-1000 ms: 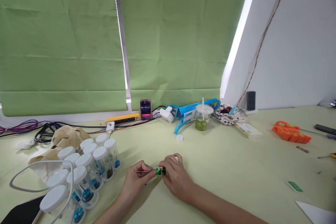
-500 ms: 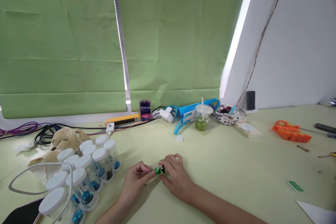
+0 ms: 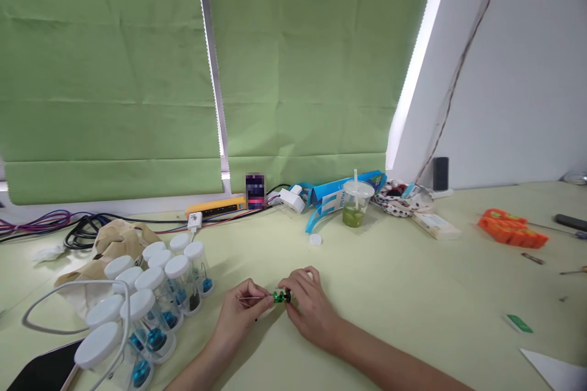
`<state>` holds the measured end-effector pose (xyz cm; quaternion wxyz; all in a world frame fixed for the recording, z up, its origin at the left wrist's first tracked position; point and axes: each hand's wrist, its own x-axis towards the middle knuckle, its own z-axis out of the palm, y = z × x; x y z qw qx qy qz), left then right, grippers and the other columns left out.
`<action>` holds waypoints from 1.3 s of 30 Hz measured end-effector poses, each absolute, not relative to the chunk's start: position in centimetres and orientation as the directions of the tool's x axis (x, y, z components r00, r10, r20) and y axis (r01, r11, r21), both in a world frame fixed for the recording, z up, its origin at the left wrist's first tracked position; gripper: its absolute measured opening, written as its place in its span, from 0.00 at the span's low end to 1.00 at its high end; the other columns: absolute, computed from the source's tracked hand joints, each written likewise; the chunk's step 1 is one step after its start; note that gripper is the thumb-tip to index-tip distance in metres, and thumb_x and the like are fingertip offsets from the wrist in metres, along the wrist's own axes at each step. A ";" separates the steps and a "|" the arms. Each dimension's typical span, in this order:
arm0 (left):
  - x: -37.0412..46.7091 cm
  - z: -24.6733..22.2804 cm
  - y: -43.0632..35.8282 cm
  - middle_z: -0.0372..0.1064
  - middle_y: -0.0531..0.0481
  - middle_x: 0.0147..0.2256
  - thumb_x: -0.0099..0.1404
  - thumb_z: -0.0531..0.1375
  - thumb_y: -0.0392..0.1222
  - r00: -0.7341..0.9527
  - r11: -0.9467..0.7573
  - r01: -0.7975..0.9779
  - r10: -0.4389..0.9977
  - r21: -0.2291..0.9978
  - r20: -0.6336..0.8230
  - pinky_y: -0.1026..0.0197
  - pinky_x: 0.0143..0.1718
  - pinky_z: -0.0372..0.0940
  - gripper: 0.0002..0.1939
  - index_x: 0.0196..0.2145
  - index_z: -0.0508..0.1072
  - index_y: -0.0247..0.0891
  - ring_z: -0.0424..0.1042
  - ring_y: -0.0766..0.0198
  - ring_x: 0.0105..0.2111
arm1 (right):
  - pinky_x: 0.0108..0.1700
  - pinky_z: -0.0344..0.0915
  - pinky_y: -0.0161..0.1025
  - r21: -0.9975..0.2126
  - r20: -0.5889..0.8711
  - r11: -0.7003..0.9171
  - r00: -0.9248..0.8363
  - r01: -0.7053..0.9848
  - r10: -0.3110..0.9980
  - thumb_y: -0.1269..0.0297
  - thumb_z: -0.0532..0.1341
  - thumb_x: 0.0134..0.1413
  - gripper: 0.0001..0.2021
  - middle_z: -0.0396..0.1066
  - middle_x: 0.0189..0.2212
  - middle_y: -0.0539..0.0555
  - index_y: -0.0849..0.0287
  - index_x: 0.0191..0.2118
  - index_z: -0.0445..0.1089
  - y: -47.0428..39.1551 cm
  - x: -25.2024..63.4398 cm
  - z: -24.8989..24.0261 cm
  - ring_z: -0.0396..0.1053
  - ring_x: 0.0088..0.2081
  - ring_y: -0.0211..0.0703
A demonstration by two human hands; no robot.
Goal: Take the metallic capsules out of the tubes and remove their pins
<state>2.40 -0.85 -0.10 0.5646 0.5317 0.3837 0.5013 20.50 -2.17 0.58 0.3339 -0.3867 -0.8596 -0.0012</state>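
My left hand [image 3: 238, 311] is closed in a pinch on the thin metal rod of a small green-and-black part [image 3: 279, 297]. The rod sticks out to the left across the fingers. My right hand [image 3: 314, 311] curls its fingers and thumb around the black right end of the same part. Both hands are low over the table, close together. What the part is cannot be made out at this size. To the left stand several clear jars with white lids [image 3: 151, 279], each visible one with a blue or dark piece inside.
A looped white cable [image 3: 73, 281] arches over the jars. Behind are a lidded cup of green drink [image 3: 354, 211], a blue box [image 3: 346, 186], a yellow power strip [image 3: 215, 206] and a small white cap [image 3: 315, 239]. An orange holder [image 3: 511, 230] and green piece [image 3: 520, 323] lie at right.
The view has shifted slightly. My right fingers have shifted a little around the black end of the part; my left hand keeps its pinch.
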 end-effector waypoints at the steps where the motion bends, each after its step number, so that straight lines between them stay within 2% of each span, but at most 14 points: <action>1: 2.4 0.0 -0.9 0.71 0.51 0.24 0.47 0.66 0.40 0.200 -0.068 -0.155 0.975 0.986 0.099 0.65 0.25 0.60 0.15 0.18 0.61 0.36 0.67 0.66 0.24 | 0.46 0.47 0.45 -0.255 0.573 0.701 -0.480 0.666 0.665 0.80 0.51 0.47 0.16 0.65 0.35 0.53 0.58 0.43 0.58 -2.2 20.5 0.6 0.58 0.39 0.43; 11: 2.5 0.2 -0.9 0.70 0.53 0.22 0.47 0.66 0.40 0.203 -0.076 -0.169 0.973 0.983 0.111 0.66 0.26 0.59 0.13 0.18 0.63 0.35 0.66 0.68 0.23 | 0.48 0.46 0.46 -0.249 0.535 0.706 -0.514 0.663 0.671 0.78 0.50 0.51 0.15 0.66 0.35 0.53 0.57 0.44 0.58 -2.4 20.4 0.9 0.60 0.38 0.42; 17: 2.4 -0.4 -0.7 0.71 0.51 0.24 0.47 0.66 0.40 0.183 -0.090 -0.151 0.976 0.984 0.118 0.65 0.29 0.61 0.14 0.19 0.62 0.36 0.69 0.66 0.26 | 0.46 0.48 0.44 -0.262 0.556 0.670 -0.459 0.694 0.693 0.74 0.54 0.50 0.12 0.64 0.35 0.53 0.58 0.41 0.59 -2.4 20.4 1.0 0.59 0.40 0.43; 23: 2.3 -0.8 -0.5 0.71 0.51 0.23 0.47 0.66 0.42 0.184 -0.095 -0.152 0.975 0.984 0.123 0.63 0.29 0.62 0.15 0.19 0.61 0.37 0.69 0.63 0.26 | 0.44 0.48 0.42 -0.263 0.581 0.681 -0.451 0.684 0.678 0.78 0.52 0.48 0.10 0.62 0.33 0.51 0.58 0.37 0.59 -2.5 20.5 1.1 0.58 0.38 0.42; 39: 2.4 -0.3 -0.7 0.71 0.52 0.23 0.47 0.66 0.41 0.196 -0.084 -0.154 0.974 0.984 0.114 0.64 0.26 0.60 0.15 0.19 0.61 0.36 0.68 0.66 0.24 | 0.46 0.48 0.44 -0.254 0.574 0.703 -0.481 0.664 0.662 0.79 0.51 0.47 0.13 0.63 0.33 0.53 0.58 0.39 0.59 -2.5 20.4 1.1 0.59 0.38 0.43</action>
